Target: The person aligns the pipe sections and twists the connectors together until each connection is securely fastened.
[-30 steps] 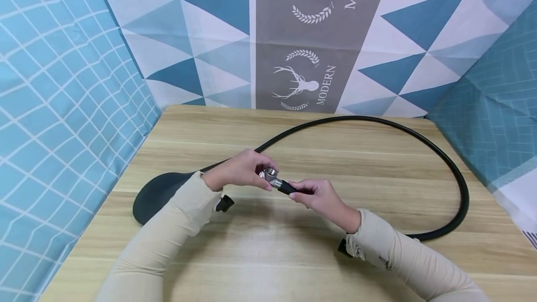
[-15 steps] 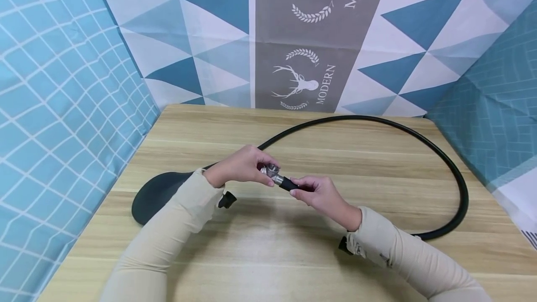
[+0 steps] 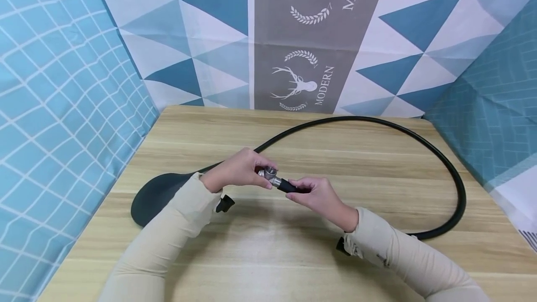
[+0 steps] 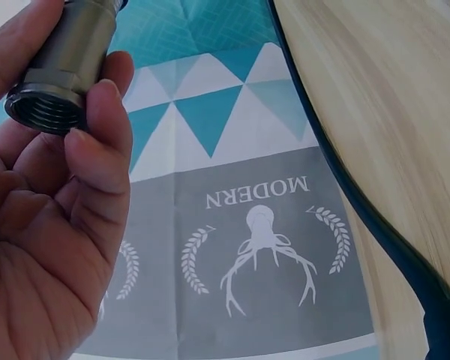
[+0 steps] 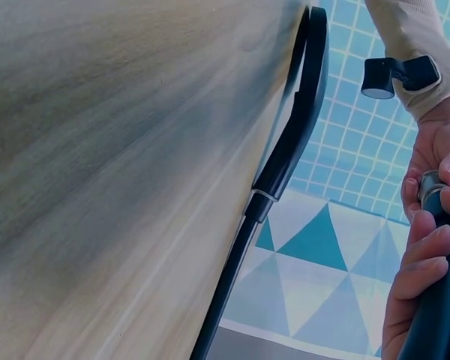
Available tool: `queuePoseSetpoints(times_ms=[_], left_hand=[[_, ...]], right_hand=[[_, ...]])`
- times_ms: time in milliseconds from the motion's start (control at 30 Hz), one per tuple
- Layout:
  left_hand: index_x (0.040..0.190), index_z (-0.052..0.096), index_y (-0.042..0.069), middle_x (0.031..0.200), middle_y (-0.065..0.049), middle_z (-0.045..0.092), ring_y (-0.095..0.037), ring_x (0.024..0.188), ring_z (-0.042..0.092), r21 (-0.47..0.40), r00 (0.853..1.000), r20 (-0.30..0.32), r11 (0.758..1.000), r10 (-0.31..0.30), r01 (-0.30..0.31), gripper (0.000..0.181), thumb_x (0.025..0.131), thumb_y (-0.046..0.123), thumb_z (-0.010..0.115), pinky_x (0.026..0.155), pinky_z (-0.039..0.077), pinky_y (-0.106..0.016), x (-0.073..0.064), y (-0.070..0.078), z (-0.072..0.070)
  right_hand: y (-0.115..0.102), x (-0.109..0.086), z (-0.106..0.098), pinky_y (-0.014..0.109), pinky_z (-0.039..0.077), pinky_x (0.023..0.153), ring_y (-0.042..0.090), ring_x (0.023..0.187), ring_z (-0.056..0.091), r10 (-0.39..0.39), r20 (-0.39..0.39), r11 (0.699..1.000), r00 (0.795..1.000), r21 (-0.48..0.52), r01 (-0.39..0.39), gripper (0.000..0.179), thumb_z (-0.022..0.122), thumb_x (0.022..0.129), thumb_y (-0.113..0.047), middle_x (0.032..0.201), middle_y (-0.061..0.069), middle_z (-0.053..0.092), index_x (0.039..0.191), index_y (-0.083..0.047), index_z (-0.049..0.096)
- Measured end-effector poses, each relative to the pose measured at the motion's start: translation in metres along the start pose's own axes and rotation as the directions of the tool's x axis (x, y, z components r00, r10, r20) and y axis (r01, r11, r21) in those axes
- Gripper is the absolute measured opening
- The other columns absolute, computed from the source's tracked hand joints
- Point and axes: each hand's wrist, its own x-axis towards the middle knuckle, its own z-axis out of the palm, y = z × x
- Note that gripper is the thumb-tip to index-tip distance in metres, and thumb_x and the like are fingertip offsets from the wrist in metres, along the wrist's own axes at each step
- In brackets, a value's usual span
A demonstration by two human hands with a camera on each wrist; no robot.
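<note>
Above the middle of the table, my left hand (image 3: 241, 169) grips a metal pipe fitting (image 3: 268, 174) between thumb and fingers. In the left wrist view, the fitting (image 4: 71, 64) shows an open, internally threaded end. My right hand (image 3: 322, 197) pinches the black end of a hose (image 3: 287, 186) against the fitting's lower right side; whether it is fully threaded on cannot be told. A black shower head (image 3: 152, 199) lies at the left, partly hidden by my left forearm. The right wrist view shows its handle (image 5: 281, 169) joined to the hose.
The black hose (image 3: 377, 120) loops across the back and right of the wooden table (image 3: 268, 269). Patterned cloth walls (image 3: 218, 22) enclose the back and sides. Black wrist cameras, such as the left one (image 3: 225, 203), sit on both sleeves.
Both hands have shifted only slightly, moving a little right and then back left together with the fitting and hose end. The shower head and the hose loop stay where they were.
</note>
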Motion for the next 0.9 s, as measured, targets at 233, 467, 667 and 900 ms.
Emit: queuePoseSetpoints(times_ms=[233, 467, 667, 900], left_hand=[[0.102, 0.073, 0.0, 0.083, -0.002, 0.071, -0.003, 0.062, 0.052, -0.008, 1.0, -0.003, 1.0, 0.007, -0.007, 0.027, 0.078, 0.009, 0.081, 0.06, 0.047, -0.022, 0.0059, 0.0034, -0.0024], [0.1, 0.072, 0.001, 0.077, 0.0, 0.068, -0.003, 0.059, 0.048, -0.012, 1.0, -0.012, 1.0, 0.02, -0.02, 0.025, 0.078, 0.01, 0.081, 0.056, 0.044, -0.021, 0.0049, 0.0045, -0.0054], [0.102, 0.073, 0.001, 0.086, -0.003, 0.072, -0.003, 0.063, 0.053, -0.015, 1.0, -0.007, 1.0, 0.01, -0.01, 0.027, 0.077, 0.009, 0.082, 0.059, 0.048, -0.022, 0.0035, 0.0027, -0.0039], [0.102, 0.072, 0.001, 0.087, -0.004, 0.072, -0.003, 0.063, 0.053, -0.008, 1.0, -0.005, 1.0, 0.017, -0.017, 0.028, 0.076, 0.008, 0.082, 0.06, 0.048, -0.022, 0.0043, 0.002, -0.0039]], right_hand=[[0.0016, -0.0001, -0.0031, 0.019, 0.048, 0.051, 0.0, 0.064, 0.058, -0.001, -0.029, 0.999, 1.0, -0.033, 0.0, 0.025, 0.076, 0.077, 0.007, 0.089, 0.025, 0.071, 0.1, 0.013, 0.069], [-0.0003, 0.0016, -0.004, 0.02, 0.049, 0.052, 0.0, 0.064, 0.058, -0.005, -0.028, 0.999, 1.0, -0.034, 0.004, 0.024, 0.076, 0.077, 0.008, 0.09, 0.025, 0.071, 0.1, 0.013, 0.07], [0.0015, 0.0029, -0.0042, 0.019, 0.049, 0.052, -0.001, 0.065, 0.058, -0.002, 0.004, 1.0, 1.0, -0.026, 0.002, 0.023, 0.075, 0.078, 0.008, 0.088, 0.025, 0.071, 0.1, 0.014, 0.069], [0.0007, 0.0037, -0.0051, 0.02, 0.048, 0.051, -0.001, 0.064, 0.056, -0.007, 0.032, 0.999, 0.999, -0.039, 0.008, 0.023, 0.074, 0.08, 0.007, 0.089, 0.024, 0.071, 0.1, 0.014, 0.069]])
